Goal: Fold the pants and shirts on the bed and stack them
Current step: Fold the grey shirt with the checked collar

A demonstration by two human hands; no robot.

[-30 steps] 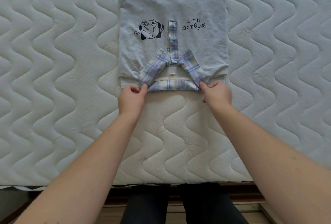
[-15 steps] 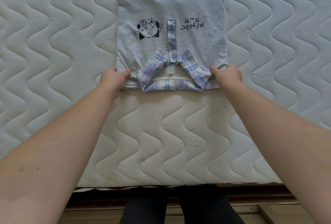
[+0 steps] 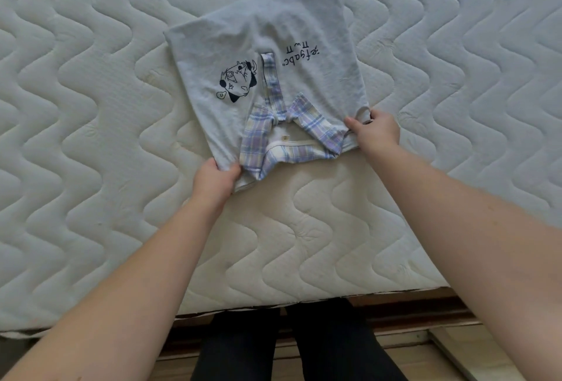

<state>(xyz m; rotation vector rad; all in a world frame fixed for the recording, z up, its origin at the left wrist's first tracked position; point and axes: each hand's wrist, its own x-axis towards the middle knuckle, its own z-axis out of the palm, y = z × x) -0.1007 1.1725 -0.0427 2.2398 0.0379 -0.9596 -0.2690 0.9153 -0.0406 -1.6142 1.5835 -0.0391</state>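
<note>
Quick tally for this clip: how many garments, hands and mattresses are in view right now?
Shirt: 1
Hands: 2, left hand and right hand, each gripping a near corner of the shirt
Mattress: 1
Total: 4

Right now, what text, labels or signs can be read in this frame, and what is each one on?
"efgabc" in quote marks, upside down to the camera: printed on the light blue shirt.
Small symbols above that word: not readable as letters.
Cartoon print on the same shirt: a drawing, no words.
Small tag inside the plaid collar: too small to read.
</note>
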